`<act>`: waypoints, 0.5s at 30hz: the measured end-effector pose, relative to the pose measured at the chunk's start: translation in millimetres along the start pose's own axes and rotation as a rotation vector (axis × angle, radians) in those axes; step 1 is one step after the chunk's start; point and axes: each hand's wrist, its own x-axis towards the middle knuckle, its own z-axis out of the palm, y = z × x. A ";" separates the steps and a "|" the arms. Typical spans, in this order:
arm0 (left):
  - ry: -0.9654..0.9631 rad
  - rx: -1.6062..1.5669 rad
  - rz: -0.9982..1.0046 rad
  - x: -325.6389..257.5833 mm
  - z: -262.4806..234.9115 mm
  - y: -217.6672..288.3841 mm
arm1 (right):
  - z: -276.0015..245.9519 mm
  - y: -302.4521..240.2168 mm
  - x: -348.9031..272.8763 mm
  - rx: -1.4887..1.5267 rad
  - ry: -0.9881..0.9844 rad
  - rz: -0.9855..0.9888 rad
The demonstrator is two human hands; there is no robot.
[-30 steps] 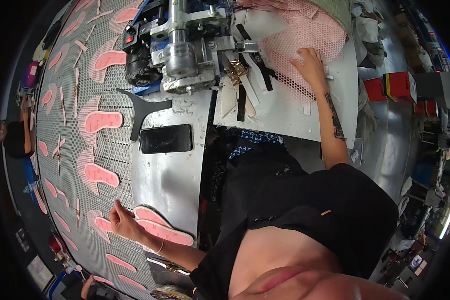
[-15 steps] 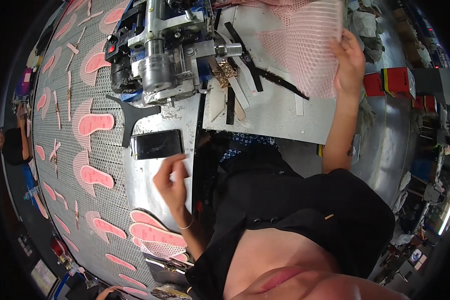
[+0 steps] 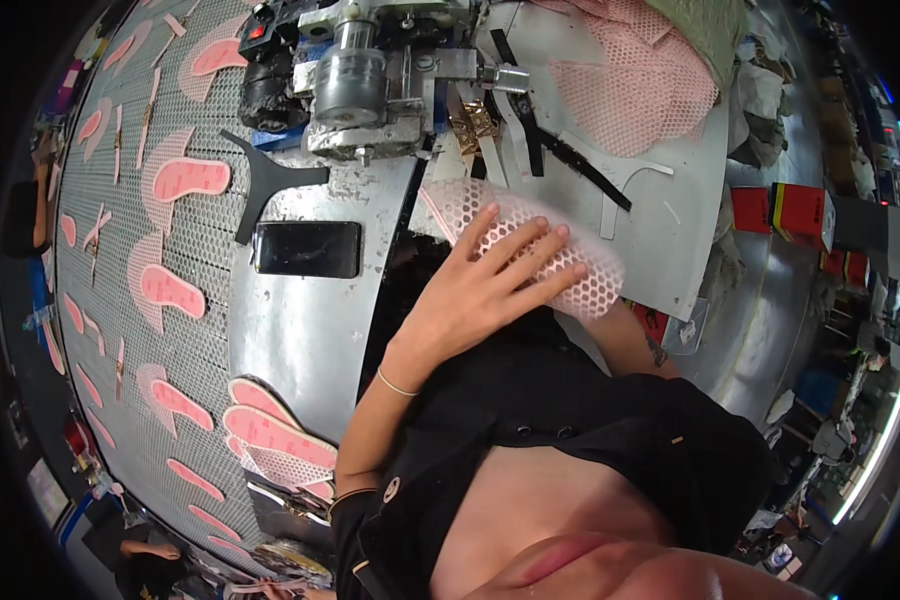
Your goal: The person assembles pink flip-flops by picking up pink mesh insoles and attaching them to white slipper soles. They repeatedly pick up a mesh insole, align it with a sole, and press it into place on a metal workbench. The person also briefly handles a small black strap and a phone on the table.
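Observation:
A pink mesh fabric piece (image 3: 570,265) is in front of my body, past the near edge of the metal table, slightly blurred. My left hand (image 3: 485,285) lies on top of it with fingers stretched and spread. My right forearm comes in from the right side, and my right hand, hidden by the mesh, is beneath or behind it; its fingers do not show. More pink mesh pieces (image 3: 620,100) lie at the far right of the table, beside a greenish cloth or bag (image 3: 705,40).
On the left, a conveyor (image 3: 110,290) carries pink insoles (image 3: 192,178) with mesh pieces. A machine (image 3: 355,90) stands ahead. Nearby are a black phone (image 3: 308,248), a dark forked piece (image 3: 270,180), black strips (image 3: 580,165), stacked insoles (image 3: 275,430) and a red box (image 3: 802,215).
The mesh piece has come from the far right toward my body with my right hand. My left hand has moved right from near the phone onto it, fingers now spread. The view has shifted.

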 end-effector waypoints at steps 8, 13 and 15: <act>0.067 -0.056 0.012 -2.9 -12.2 -13.4 | -6.0 -2.4 -1.3 -0.263 -0.074 0.122; 0.303 -0.635 -0.173 -16.0 -30.3 -25.4 | -3.8 -20.4 1.2 -0.200 -0.193 0.134; 0.358 -0.923 -0.383 -18.8 -35.7 -21.2 | 2.6 -38.2 -4.2 0.119 -0.325 0.064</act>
